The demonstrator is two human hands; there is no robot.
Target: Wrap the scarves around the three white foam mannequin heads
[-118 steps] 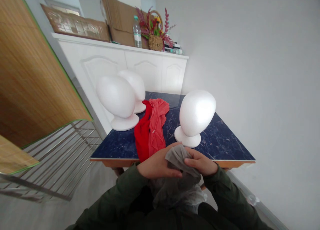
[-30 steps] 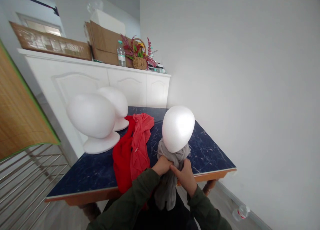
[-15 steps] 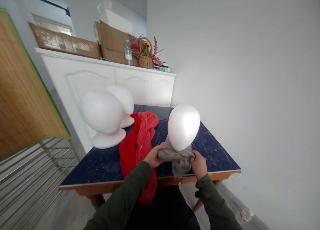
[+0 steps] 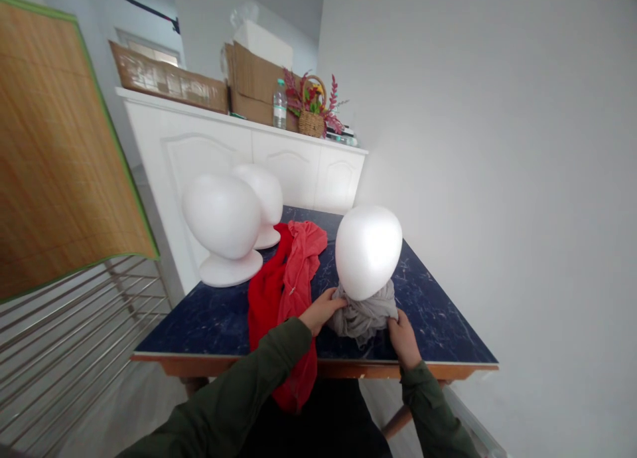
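A grey scarf (image 4: 365, 317) is wrapped around the neck of a white mannequin head (image 4: 369, 251) near the table's front edge. My left hand (image 4: 324, 310) grips the scarf's left side, fingers partly hidden by the cloth. On the opposite side, my right hand (image 4: 403, 338) pinches the scarf's right edge. Beside my left forearm lie a bright red cloth (image 4: 267, 289) and a coral-pink scarf (image 4: 298, 285), with red fabric hanging over the table edge. The base of the head is hidden by the grey scarf.
Two more white mannequin heads (image 4: 222, 217) stand on the left of the blue marbled table (image 4: 213, 318). Behind is a white cabinet (image 4: 209, 146) bearing cardboard boxes, a water bottle (image 4: 279, 105) and a flower basket (image 4: 311, 122). A metal rack (image 4: 94, 338) stands at left, a wall at right.
The grey scarf's dangling front part now sits bunched up around the neck. My hands have shifted slightly with it, still at its two sides. The whole view has swung a little left.
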